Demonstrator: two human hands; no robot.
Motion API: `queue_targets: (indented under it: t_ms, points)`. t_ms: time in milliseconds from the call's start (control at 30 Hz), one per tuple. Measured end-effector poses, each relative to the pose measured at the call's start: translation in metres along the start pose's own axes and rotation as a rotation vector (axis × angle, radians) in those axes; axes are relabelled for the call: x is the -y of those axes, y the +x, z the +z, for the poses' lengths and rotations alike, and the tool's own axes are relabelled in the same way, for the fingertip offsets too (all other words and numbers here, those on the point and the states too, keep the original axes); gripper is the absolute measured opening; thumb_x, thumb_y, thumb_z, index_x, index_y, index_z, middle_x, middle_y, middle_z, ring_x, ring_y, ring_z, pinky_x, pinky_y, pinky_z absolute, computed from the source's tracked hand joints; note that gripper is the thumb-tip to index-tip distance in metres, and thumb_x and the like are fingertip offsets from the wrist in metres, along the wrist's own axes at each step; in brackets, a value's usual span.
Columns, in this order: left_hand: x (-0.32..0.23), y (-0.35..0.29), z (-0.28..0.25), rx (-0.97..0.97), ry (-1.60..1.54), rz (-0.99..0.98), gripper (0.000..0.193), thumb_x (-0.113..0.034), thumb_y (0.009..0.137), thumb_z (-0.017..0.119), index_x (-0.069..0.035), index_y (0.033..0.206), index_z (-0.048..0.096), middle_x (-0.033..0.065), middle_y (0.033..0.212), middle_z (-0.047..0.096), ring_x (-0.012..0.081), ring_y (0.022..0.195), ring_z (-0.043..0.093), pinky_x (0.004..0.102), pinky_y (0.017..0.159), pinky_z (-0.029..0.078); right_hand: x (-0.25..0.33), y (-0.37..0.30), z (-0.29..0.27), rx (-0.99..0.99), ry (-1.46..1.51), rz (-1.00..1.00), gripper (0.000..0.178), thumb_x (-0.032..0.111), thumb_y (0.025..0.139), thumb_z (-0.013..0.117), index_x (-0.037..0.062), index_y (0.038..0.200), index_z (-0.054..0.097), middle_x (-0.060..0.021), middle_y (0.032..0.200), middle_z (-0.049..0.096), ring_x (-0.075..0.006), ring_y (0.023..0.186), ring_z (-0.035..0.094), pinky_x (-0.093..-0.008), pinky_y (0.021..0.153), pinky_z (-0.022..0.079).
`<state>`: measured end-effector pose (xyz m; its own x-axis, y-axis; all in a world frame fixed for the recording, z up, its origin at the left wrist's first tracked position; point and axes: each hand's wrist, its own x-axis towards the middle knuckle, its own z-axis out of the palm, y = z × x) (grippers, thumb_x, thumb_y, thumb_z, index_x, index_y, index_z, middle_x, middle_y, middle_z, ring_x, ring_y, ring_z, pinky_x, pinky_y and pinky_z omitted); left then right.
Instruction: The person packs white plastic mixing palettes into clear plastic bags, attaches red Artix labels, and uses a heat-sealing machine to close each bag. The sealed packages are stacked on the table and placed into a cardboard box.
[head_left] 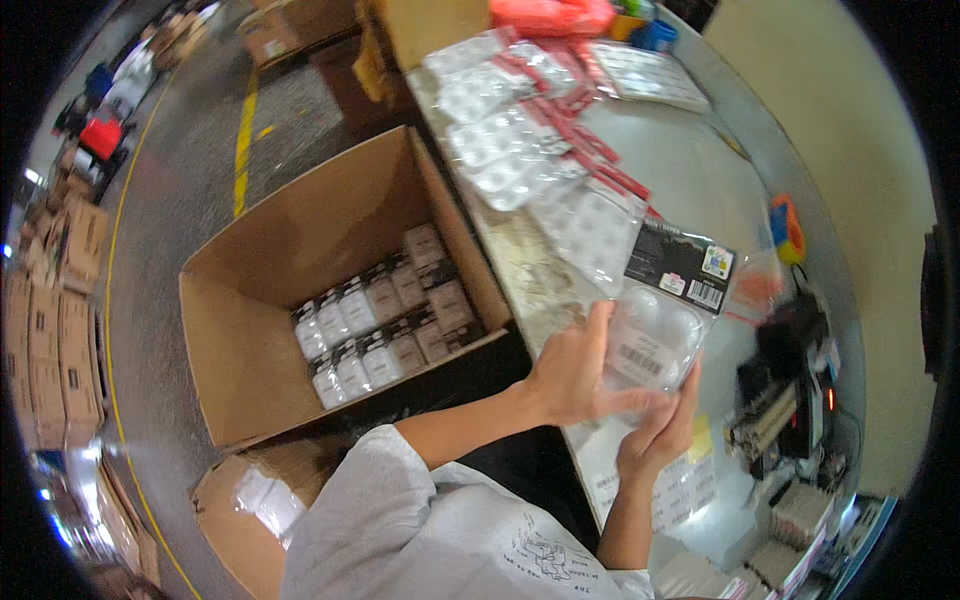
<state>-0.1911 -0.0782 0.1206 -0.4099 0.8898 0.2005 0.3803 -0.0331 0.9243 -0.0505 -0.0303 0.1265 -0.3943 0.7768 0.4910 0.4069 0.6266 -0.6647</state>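
A clear plastic package (655,335) holds white rounded pieces under a black header card with a barcode. A white barcode label sits on its front. My left hand (570,372) grips the package along its left and lower side. From below, my right hand (662,432) holds the lower right edge. The package is tilted above the worktable, its header pointing away from me. Just beyond it lie several clear packs of white round pieces (510,150) with red headers, overlapping in a row. What the fingers behind the package do is hidden.
Left of the table stands an open cardboard box (300,225) with rows of white packages (375,365) inside. A second cardboard box (225,505) is below it. An orange and blue tape dispenser (787,230) and dark equipment (800,370) line the table's right side.
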Motion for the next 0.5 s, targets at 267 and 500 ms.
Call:
queue_targets:
  t_ms: [267,500]
  points:
    - [0.127,-0.075,-0.207,-0.681,0.054,-0.429,0.086,-0.031,0.056,0.086,0.000,0.118,0.036,0.0145,0.108,0.053,0.0231,0.099,0.054,0.0379,0.085,0.044,0.055,0.010,0.131,0.729,0.060,-0.263,0.059,-0.001,0.076,0.054,0.0021,0.134,0.042,-0.0145,0.136,0.048,-0.0202,0.125,0.048,-0.0392,0.098,0.022]
    - [0.391,-0.115,-0.290,0.333,1.140,-0.295,0.059,-0.018,0.060,0.073,-0.005,0.113,0.052,0.0136,0.116,0.053,0.0301,0.112,0.049,0.0446,0.101,0.032,-0.021,0.002,0.148,0.683,-0.334,-0.261,0.048,-0.001,0.080,0.057,0.0044,0.126,0.048,-0.0163,0.127,0.055,-0.0313,0.119,0.053,-0.0412,0.096,0.029]
